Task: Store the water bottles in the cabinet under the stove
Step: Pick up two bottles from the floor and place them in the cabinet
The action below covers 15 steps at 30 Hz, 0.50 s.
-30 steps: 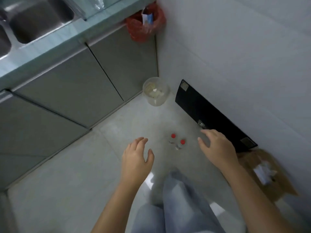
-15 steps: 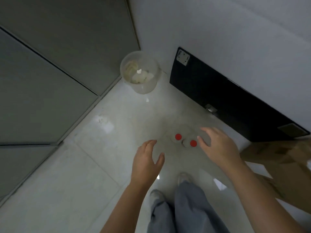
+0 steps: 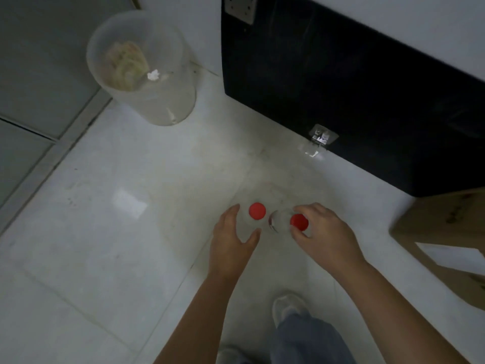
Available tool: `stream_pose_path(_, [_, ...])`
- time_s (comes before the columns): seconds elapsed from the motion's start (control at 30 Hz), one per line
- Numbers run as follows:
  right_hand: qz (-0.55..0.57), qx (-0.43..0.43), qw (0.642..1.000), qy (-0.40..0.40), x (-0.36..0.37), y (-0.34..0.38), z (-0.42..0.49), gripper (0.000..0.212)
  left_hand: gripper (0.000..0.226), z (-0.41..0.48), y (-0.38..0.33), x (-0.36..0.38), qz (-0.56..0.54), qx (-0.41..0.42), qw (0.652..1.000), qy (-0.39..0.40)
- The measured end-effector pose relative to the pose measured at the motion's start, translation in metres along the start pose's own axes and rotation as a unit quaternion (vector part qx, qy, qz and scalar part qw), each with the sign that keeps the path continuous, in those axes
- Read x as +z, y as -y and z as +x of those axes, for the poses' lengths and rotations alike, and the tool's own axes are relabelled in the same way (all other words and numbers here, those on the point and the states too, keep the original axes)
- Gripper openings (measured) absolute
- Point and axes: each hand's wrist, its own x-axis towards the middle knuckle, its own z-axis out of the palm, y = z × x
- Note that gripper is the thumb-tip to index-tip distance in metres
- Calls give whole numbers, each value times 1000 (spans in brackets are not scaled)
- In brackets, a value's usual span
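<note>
water bottles upright, red caps | left hand open beside one | right hand grips other | bin: scraps

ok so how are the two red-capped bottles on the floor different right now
The left bottle sits within the open curl of the left hand, fingers not closed on it; the right bottle has the right hand closing round its cap. The left bottle's cap faces straight up at the camera; the right bottle's looks slightly tilted. Both are clear, red-capped and stand side by side on the white floor.

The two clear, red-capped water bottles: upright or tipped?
Upright: both clear plastic water bottles' round red caps face straight up at the camera.
</note>
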Motion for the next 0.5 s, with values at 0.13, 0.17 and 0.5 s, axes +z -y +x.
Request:
stream_pose_path(0.13, [39,4,999,-19,25,-17,10,27,66,23,13,31,-28,22,999,-16])
stream_pose_path(0.17, [47,0,998,-28,30,-20,12,27,67,28,16,36,-40,20,999,-22])
stream_pose_path(0.5, [119,16,991,-65,32,-24,26,19,68,50,26,63,-80,-6,995,-66])
